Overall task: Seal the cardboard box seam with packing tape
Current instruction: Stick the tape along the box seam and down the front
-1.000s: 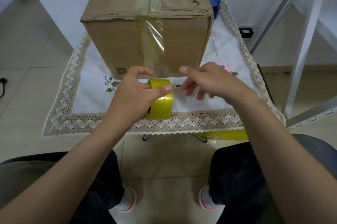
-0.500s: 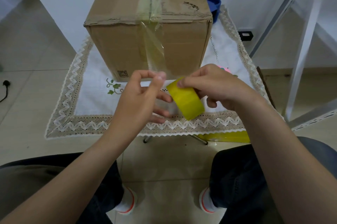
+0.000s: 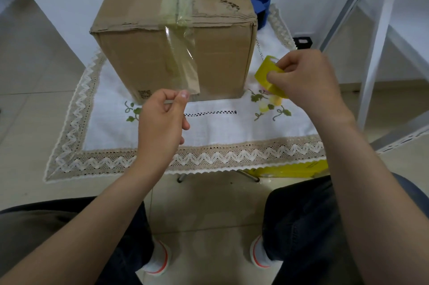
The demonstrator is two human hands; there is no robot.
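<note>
Roll [image 3: 270, 78] has changed hands & left the strip: 1 s ago it sat in the left hand [image 3: 162, 120] right under the box [image 3: 174, 36], w/ clear tape running up to the seam; half a sec ago the right hand [image 3: 308, 85] had taken it at centre; now the right hand has carried it off to the right, near the box's front right corner, above the cloth [image 3: 209, 127]. Right hand is closed round the roll, thumb on its yellow face. No tape visible between roll & box, so the strip [image 3: 183, 64] looks cut or torn free, tho the break itself isn't visible. Left hand now pinches the strip's bottom end betw thumb & forefinger, just in front of the box's lower front edge, other fingers curled loose. Strip runs from the top seam over the front edge & down the front face; top part over the seam looks stuck flat, greenish. Lower part hangs loose, lifted off the cardboard, glare on it, skewed slightly to the right. Meaning for task: top seam appears covered already, laying-down phase prob over; what's left, by my read, is pressing the loose tail onto the front face & smoothing it. Risk: tail is off-line, could wrinkle or fold on itself if pressed w/o straightening first. Box sits at the cloth's far centre, upright, flaps shut.
</note>
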